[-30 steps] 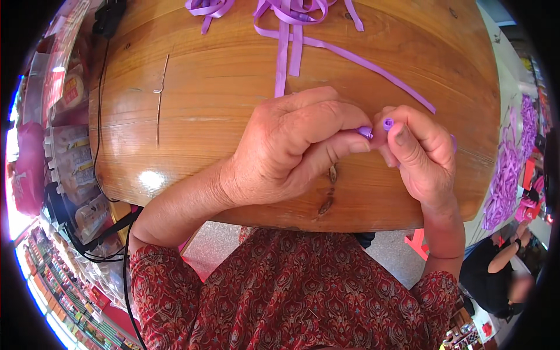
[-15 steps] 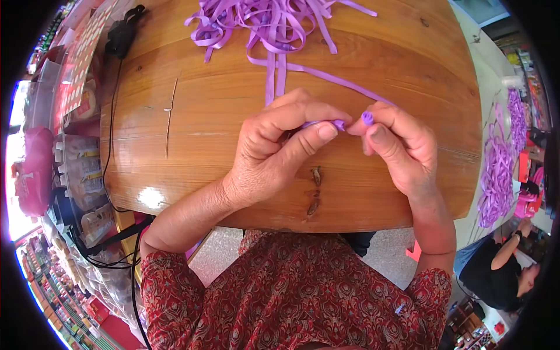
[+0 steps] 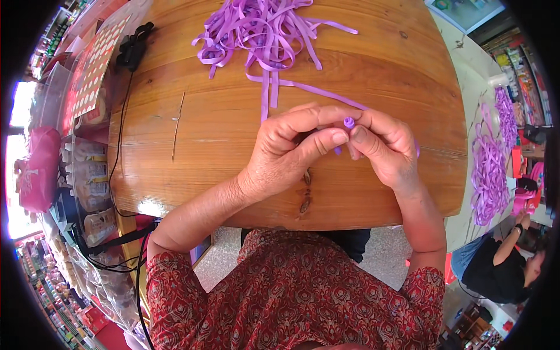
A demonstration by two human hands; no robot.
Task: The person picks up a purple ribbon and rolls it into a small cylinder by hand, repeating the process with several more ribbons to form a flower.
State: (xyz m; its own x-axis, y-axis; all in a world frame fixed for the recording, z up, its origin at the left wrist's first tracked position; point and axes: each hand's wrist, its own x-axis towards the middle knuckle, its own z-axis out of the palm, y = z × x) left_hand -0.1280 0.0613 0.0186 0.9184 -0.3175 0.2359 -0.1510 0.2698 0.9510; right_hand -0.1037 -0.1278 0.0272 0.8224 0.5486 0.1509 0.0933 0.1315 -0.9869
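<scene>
A narrow purple ribbon is wound into a small tight roll (image 3: pixel 349 122), its coiled end facing up between my fingertips. My right hand (image 3: pixel 392 153) pinches this roll between thumb and forefinger. My left hand (image 3: pixel 279 147) meets it from the other side, thumb and fingers pressed together at the ribbon beside the roll; the exact grip is partly hidden. A ribbon strand (image 3: pixel 315 90) runs across the wood from the heap to behind my right hand. The tangled heap of purple ribbon (image 3: pixel 256 35), with small darker rolled bits in it, lies at the far side.
The wooden table (image 3: pixel 192 181) bears a twisted thin wire (image 3: pixel 177 119) and a black clip-like object (image 3: pixel 135 46) with a cable on the left. Plastic containers (image 3: pixel 90 169) stand beyond the left edge. More purple ribbon (image 3: pixel 490 175) lies on a pale surface at right, near another person (image 3: pixel 496 268).
My hands have come together, and the roll in my right hand now sits against my left thumb tip. The whole view has shifted slightly.
</scene>
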